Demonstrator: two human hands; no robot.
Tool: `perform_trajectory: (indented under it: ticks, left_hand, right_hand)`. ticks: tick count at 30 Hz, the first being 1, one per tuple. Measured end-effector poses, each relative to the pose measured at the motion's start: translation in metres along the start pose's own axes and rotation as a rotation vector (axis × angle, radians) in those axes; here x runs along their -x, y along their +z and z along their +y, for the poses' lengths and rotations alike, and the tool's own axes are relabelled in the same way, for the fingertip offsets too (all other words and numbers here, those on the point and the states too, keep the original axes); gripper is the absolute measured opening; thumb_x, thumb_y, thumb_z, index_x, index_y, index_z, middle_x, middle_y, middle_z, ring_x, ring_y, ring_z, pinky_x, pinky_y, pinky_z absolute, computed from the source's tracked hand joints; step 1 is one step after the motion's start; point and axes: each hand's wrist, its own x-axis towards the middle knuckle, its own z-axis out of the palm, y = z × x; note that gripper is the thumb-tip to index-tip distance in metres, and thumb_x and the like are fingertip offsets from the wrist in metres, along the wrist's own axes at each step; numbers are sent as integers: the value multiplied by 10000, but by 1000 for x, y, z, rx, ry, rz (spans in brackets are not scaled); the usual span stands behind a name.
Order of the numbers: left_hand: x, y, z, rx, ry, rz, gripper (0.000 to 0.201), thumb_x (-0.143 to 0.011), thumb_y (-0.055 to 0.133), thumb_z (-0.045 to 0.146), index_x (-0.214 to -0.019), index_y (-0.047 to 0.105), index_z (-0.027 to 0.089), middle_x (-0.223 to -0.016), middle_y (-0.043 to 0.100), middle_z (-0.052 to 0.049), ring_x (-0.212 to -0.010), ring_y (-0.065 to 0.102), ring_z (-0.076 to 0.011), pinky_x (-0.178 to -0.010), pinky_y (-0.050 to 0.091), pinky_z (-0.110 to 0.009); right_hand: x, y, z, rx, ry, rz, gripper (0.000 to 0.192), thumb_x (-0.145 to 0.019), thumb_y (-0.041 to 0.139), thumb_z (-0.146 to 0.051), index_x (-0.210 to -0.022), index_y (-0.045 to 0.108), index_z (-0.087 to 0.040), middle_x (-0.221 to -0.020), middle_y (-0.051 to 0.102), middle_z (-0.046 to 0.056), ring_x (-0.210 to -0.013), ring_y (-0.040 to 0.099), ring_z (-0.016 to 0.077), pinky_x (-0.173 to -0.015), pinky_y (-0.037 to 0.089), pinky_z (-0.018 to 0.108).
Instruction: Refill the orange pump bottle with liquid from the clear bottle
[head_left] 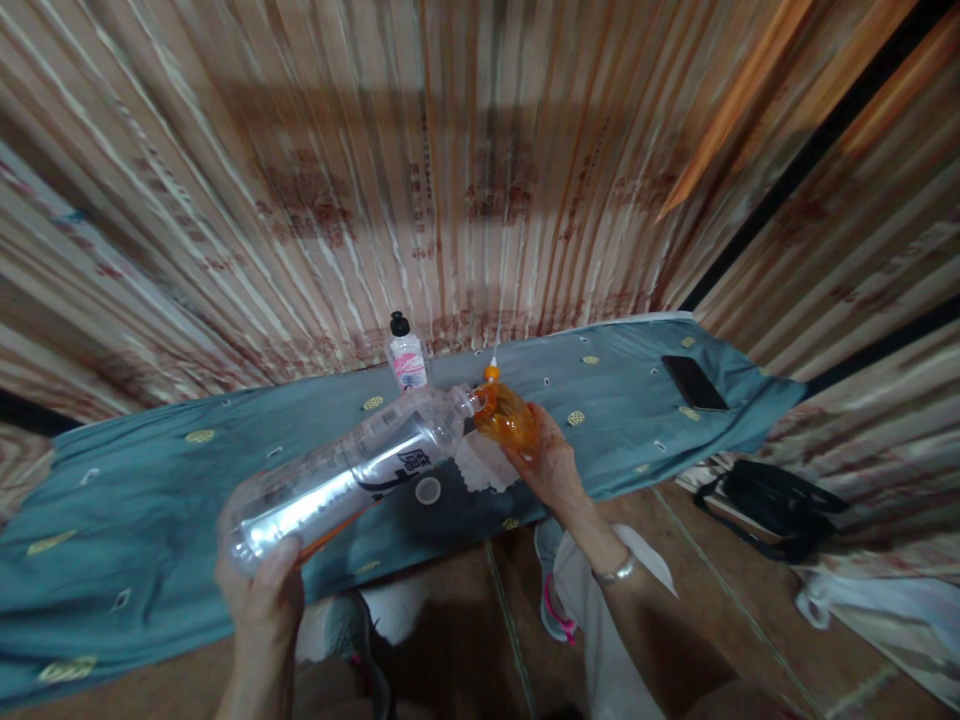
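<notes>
My left hand (pixel 262 590) is wrapped round the base of a large clear plastic bottle (pixel 352 465) with a silver label. The bottle is tilted nearly on its side, its neck toward the right. My right hand (pixel 551 465) grips a small orange translucent bottle (pixel 508 420), also tilted. The two mouths meet or nearly meet; I cannot tell if they touch. Behind them lies an orange pump top (pixel 491 373) with a thin pale tube. Below the bottles a white round cap (pixel 427 490) and a white tissue (pixel 484 462) rest on the cloth.
A small clear bottle with a black cap (pixel 407 355) stands at the back of the green cloth-covered bench (pixel 247 440). A dark phone (pixel 694 382) lies at its right end. Curtains (pixel 480 180) hang behind. On the floor at right are a black bag (pixel 780 505) and white plastic (pixel 885 610).
</notes>
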Motion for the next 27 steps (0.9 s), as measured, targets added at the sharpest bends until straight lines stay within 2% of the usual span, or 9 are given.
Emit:
perform_trajectory:
  ticks: [8, 15, 27]
  left_hand:
    - [1, -2, 0, -67, 45, -47, 578, -553, 819, 501, -1055, 663, 261, -1060, 694, -41, -965, 661, -273, -945, 540, -443]
    - [-1, 2, 3, -19, 26, 22, 633, -430, 853, 439, -1001, 668, 236, -990, 693, -35, -972, 656, -284, -1019, 486, -468]
    - [1, 2, 6, -47, -2, 23, 704, -416, 862, 481, -1039, 648, 232, -1035, 685, -58, -1013, 651, -317, -992, 495, -489]
  right_hand:
    - [-1, -2, -2, -18, 42, -45, 721, -858, 713, -360, -1479, 432, -124, -1357, 654, 215, -1277, 642, 345, -1068, 564, 540]
    - [-1, -2, -2, -5, 18, -44, 738, -858, 708, -354, -1492, 405, -125, -1356, 654, 218, -1280, 640, 348, -1066, 560, 553]
    - [0, -3, -2, 0, 24, -43, 730, -863, 716, -340, -1491, 420, -115, -1379, 636, 231, -1296, 625, 359, -1076, 552, 563]
